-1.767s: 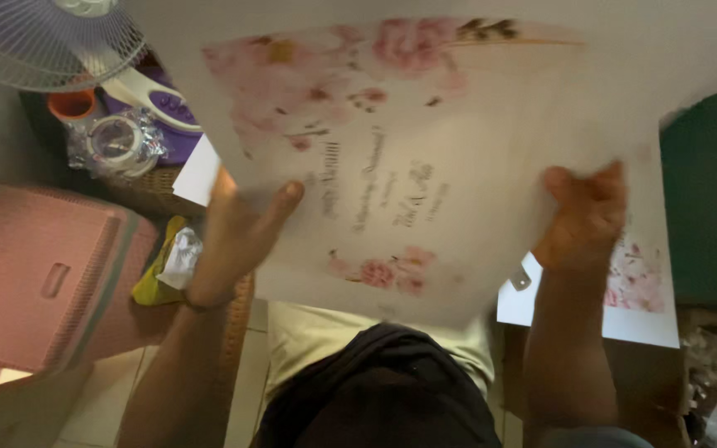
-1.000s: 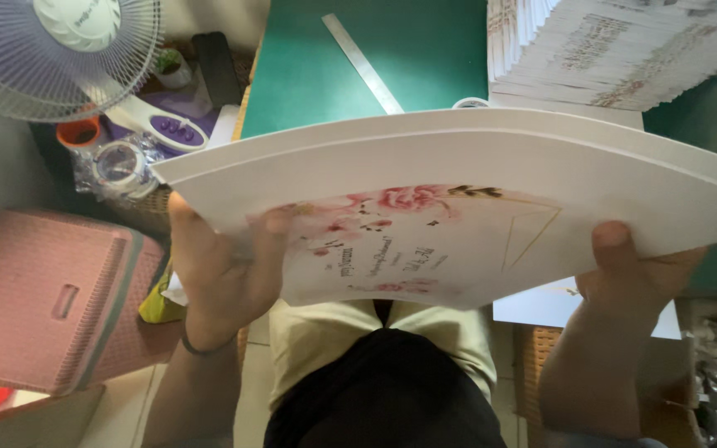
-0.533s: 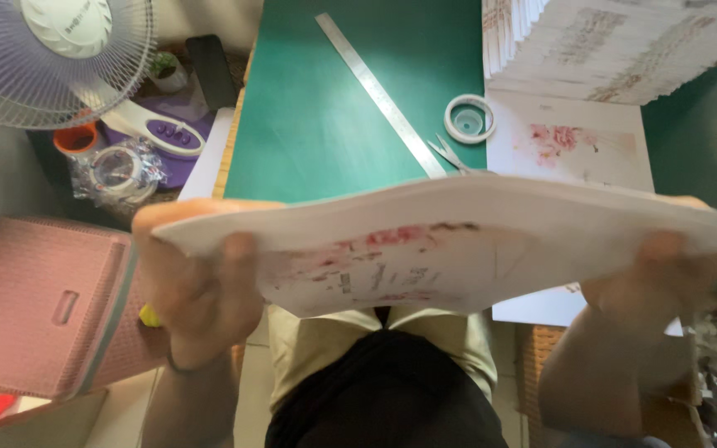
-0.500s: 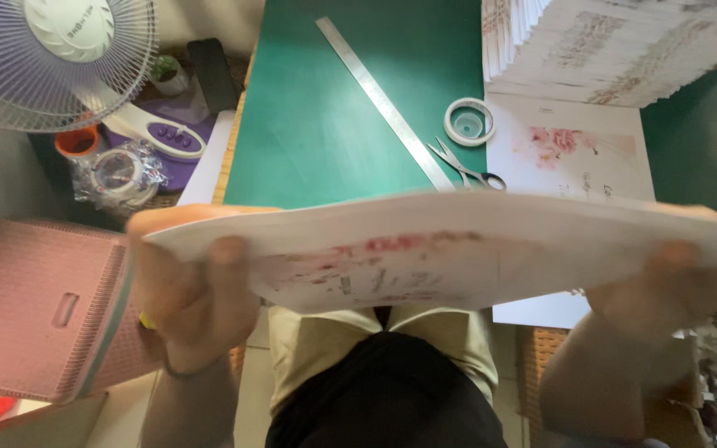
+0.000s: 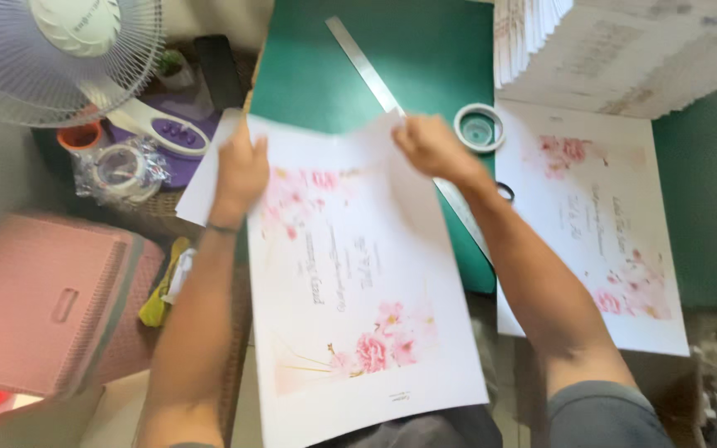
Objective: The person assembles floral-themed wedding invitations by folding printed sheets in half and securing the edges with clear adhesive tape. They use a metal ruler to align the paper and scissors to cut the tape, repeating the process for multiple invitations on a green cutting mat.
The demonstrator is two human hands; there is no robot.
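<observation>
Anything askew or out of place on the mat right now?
The floral printed sheet held by both hands overhangs the green cutting mat toward the person, its far edge buckled, covering part of the metal ruler.

Setting: small home print or craft workshop. Evidence: dark green cutting-mat worktop [image 5: 358, 91] with long steel ruler [image 5: 367, 62]; tall stack of printed floral cards [image 5: 624, 46]; clear adhesive tape roll [image 5: 479, 129]; white electric fan [image 5: 60, 58]; pink plastic storage box [image 5: 39, 303].
</observation>
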